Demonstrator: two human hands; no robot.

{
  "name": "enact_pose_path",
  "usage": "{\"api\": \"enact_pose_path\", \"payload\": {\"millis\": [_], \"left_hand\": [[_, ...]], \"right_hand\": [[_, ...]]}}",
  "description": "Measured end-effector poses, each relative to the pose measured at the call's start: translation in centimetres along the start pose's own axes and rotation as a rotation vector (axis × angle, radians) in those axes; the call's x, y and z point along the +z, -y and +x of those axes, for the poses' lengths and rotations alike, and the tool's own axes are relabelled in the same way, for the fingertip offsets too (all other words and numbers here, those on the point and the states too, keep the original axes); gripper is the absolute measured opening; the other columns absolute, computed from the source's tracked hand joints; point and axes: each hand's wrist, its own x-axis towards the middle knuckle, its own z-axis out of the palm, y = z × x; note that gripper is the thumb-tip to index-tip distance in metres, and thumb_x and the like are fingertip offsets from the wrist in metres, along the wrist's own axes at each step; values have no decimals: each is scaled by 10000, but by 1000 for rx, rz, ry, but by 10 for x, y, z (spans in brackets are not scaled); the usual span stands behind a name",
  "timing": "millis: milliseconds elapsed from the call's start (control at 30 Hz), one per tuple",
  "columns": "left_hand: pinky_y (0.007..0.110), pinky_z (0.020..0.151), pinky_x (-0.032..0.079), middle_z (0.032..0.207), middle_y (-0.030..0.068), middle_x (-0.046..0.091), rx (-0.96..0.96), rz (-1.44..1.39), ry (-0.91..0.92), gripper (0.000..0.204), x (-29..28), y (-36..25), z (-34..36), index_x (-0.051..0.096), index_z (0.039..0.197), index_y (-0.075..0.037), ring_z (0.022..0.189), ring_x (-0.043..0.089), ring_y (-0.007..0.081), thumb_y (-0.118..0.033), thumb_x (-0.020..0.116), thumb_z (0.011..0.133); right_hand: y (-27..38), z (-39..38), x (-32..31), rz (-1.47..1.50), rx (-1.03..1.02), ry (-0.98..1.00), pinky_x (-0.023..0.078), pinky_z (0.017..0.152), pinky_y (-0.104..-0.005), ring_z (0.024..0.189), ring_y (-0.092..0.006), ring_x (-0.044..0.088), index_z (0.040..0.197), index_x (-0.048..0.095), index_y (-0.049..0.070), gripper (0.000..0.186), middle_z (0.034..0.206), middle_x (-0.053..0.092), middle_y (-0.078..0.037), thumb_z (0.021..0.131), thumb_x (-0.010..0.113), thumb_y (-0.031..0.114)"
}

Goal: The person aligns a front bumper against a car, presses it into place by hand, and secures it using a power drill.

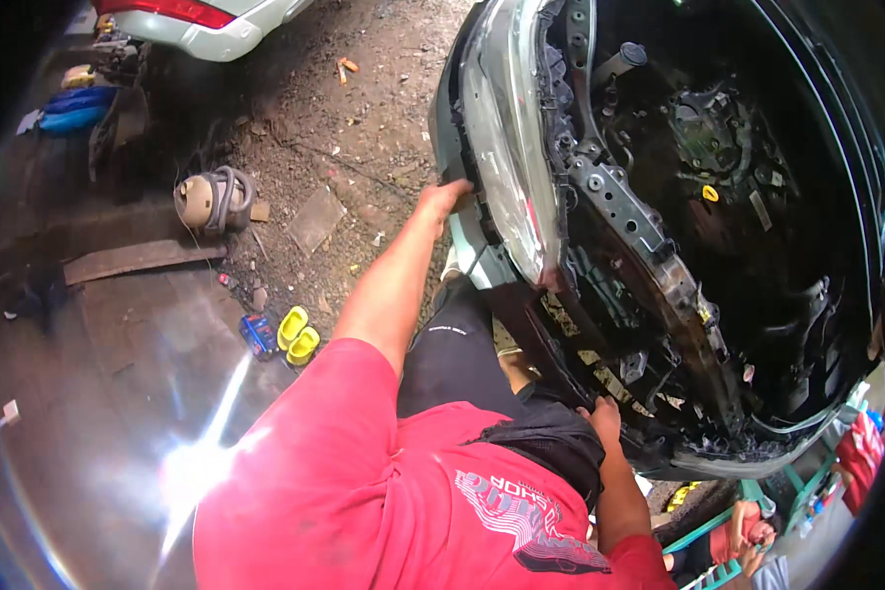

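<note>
A car front with its engine bay uncovered fills the right side of the view. My left hand [446, 199] reaches out to the outer edge of the dark front bumper [452, 133], beside the clear headlight [501, 128]. Its fingers close over the bumper's edge and are partly hidden. Close to my waist, my right hand [605, 417] grips the bumper's near edge, thumb and fingertips on the rim. Between the bumper and the engine bay runs a metal crossbar [624, 211] with holes in it.
Left of me are yellow clogs [293, 334], a blue box [259, 335] and a beige vacuum-like canister [206, 202] with a hose. A light-coloured car [206, 29] stands at the upper left. Another person [742, 531] is at the lower right, near green metal frames.
</note>
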Motion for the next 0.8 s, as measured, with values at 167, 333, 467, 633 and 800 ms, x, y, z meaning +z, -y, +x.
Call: {"api": "enact_pose_path", "payload": {"millis": [167, 333, 467, 633, 800], "left_hand": [[335, 645, 511, 886, 65, 754, -51, 141, -148, 451, 3, -19, -1, 764, 936, -20, 740, 696, 218, -424, 838, 751], [357, 806, 562, 965, 160, 774, 87, 82, -153, 626, -30, -5, 8, 754, 1032, 88, 866, 745, 237, -469, 846, 762], [363, 827, 564, 1007, 167, 772, 115, 63, -166, 691, -7, -5, -9, 733, 1091, 92, 890, 745, 244, -507, 847, 766], [401, 935, 558, 1145, 224, 747, 181, 292, -308, 850, 5, -9, -13, 674, 1206, 78, 1050, 736, 315, -606, 852, 734], [432, 975, 541, 1162, 244, 736, 207, 335, -383, 869, -3, 19, 26, 644, 1221, 59, 1091, 718, 375, -656, 812, 758]], "right_hand": [[-11, 3, 4, -27, -33, -25, 525, 961, -528, 1121, -480, 620, 1010, 678, -50, 483, 1180, 642, -292, 810, 841, 358], [8, 4, -4, 30, -77, -29, 517, 962, -530, 1113, -487, 618, 999, 676, -49, 449, 1145, 649, -307, 856, 795, 359], [-2, 0, -7, 45, -20, 15, 516, 945, -529, 1090, -486, 619, 972, 674, -45, 422, 1108, 649, -294, 878, 771, 356], [7, -1, -10, 76, -43, 68, 508, 906, -526, 1033, -474, 622, 920, 657, -47, 408, 1041, 635, -273, 907, 744, 351], [13, 17, 0, 75, -85, 100, 506, 881, -529, 1015, -474, 619, 913, 653, -50, 409, 1029, 629, -274, 914, 740, 349]]}}
